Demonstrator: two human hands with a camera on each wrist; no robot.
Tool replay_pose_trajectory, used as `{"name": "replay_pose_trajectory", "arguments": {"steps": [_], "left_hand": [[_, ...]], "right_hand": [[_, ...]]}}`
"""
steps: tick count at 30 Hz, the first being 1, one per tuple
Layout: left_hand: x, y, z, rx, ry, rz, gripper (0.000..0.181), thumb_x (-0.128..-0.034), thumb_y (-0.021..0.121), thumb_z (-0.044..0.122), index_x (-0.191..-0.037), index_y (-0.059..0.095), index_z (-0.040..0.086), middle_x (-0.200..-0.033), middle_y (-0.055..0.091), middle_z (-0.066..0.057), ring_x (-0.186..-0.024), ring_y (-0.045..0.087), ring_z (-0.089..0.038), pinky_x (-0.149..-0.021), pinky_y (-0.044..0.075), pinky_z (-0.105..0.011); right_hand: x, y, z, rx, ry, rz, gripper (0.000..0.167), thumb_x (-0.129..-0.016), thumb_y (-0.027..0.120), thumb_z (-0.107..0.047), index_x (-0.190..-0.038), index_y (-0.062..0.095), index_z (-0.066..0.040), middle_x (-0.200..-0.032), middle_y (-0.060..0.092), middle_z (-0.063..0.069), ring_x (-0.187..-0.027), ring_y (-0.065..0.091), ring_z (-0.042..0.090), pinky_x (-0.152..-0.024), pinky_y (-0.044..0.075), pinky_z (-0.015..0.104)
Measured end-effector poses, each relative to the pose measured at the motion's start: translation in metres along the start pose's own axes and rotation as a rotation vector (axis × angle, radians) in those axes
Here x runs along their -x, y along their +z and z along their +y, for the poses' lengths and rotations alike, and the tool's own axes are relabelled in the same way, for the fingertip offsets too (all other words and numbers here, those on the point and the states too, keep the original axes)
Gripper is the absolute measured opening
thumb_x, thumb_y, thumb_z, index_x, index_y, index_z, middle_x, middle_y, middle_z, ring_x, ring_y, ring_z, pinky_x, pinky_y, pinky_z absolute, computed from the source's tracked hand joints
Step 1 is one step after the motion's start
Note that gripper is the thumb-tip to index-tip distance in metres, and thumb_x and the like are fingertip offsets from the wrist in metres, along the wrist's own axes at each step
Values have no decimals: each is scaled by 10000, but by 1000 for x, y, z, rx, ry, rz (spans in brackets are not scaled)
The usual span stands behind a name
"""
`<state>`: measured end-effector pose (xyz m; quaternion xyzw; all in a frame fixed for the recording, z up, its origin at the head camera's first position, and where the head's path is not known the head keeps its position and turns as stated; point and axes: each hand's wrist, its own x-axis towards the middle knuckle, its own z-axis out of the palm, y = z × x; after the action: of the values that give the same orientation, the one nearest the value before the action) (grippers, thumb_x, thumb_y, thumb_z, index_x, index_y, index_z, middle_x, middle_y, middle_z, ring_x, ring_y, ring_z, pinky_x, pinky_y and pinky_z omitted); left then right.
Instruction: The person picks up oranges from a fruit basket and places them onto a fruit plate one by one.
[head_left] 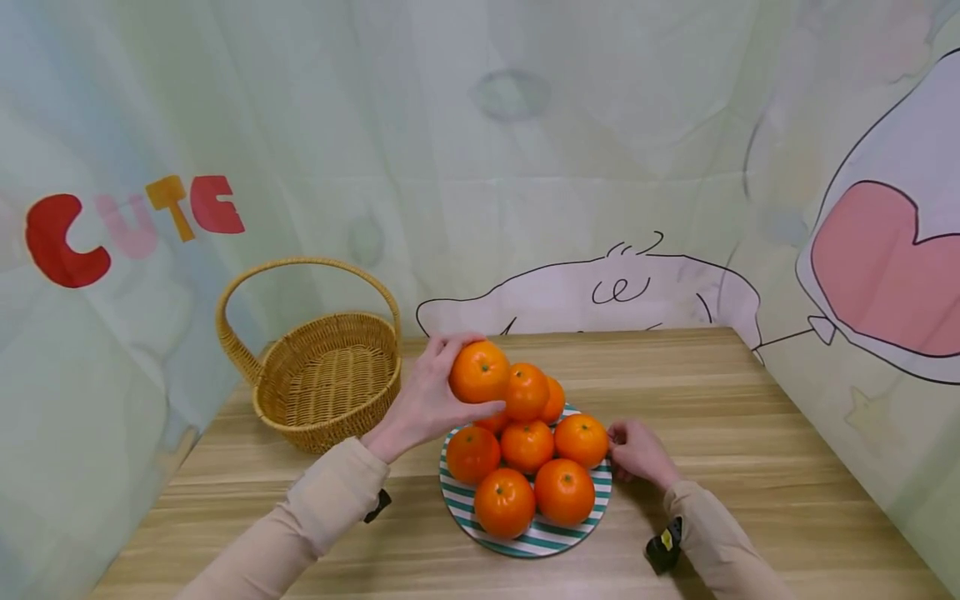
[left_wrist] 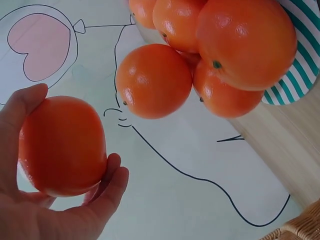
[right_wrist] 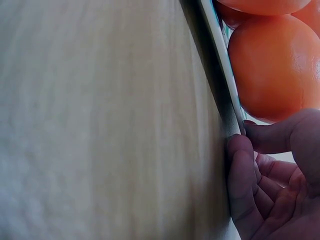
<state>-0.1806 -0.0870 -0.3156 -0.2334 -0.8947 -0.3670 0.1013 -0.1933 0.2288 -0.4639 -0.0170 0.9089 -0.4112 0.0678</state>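
Note:
My left hand [head_left: 427, 396] grips an orange [head_left: 480, 372] at the upper left of the pile, thumb below it and fingers over its far side. In the left wrist view this held orange [left_wrist: 65, 145] is apart from the others. Several more oranges [head_left: 527, 446] are heaped on a round plate [head_left: 536, 544] with green and white stripes, one resting on top of others. At the plate's right edge, my right hand [head_left: 641, 452] pinches the rim between thumb and fingers. The right wrist view shows that rim [right_wrist: 226, 70] near an orange [right_wrist: 275, 67].
A wicker basket [head_left: 322, 435] with a tall arched handle [head_left: 307, 262] stands on the wooden table [head_left: 750, 467], left of the plate. Printed curtains [head_left: 450, 208] enclose the table at the back and both sides.

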Motion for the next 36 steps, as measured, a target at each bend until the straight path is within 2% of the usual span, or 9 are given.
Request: {"name": "replay_pose_trajectory", "arguments": {"steps": [4, 11, 17, 23, 31, 36], "left_hand": [[0, 7, 2, 26, -28, -60, 767, -730, 874, 369, -1380, 509, 185, -1250, 538, -115, -1046, 626, -261, -888, 570, -420], [5, 23, 7, 80, -8, -142, 748, -735, 868, 356, -1370, 529, 149, -1281, 628, -52, -1091, 628, -218, -936, 541, -397], [13, 37, 9, 61, -59, -245, 775, -735, 857, 424, -1390, 518, 185, -1334, 613, -45, -1178, 580, -238, -975, 511, -449], [20, 48, 6, 54, -39, -282, 750, -737, 850, 451, -1361, 524, 193, -1236, 630, -32, -1084, 585, -207, -904, 522, -401], [24, 57, 2, 47, -79, -327, 773, -749, 825, 518, -1377, 514, 191, -1268, 631, -10, -1170, 557, -232, -978, 496, -464], [25, 59, -1, 48, -79, -358, 769, -765, 817, 511, -1382, 504, 175, -1270, 632, -11, -1157, 570, -210, -981, 506, -437]], "right_hand": [[0, 0, 0, 1, 6, -8, 100, -923, 600, -58, -945, 653, 23, -684, 589, 60, -512, 545, 159, -495, 517, 303], [1, 0, -1, 2, 6, -8, 98, -909, 594, -47, -946, 651, 24, -683, 586, 62, -511, 546, 160, -492, 516, 301], [2, 0, -1, -7, 7, -11, 97, -908, 589, -40, -940, 649, 28, -679, 584, 63, -510, 546, 159, -488, 517, 302], [1, 0, 0, -2, -3, -12, 90, -911, 588, -43, -924, 647, 24, -661, 582, 56, -495, 544, 153, -481, 514, 300], [1, -1, 0, -6, 9, -18, 91, -914, 587, -44, -928, 643, 27, -683, 586, 64, -512, 549, 159, -490, 517, 305], [1, -1, 0, -10, 15, -26, 92, -917, 587, -48, -931, 639, 27, -694, 592, 68, -519, 554, 159, -495, 520, 305]]}}
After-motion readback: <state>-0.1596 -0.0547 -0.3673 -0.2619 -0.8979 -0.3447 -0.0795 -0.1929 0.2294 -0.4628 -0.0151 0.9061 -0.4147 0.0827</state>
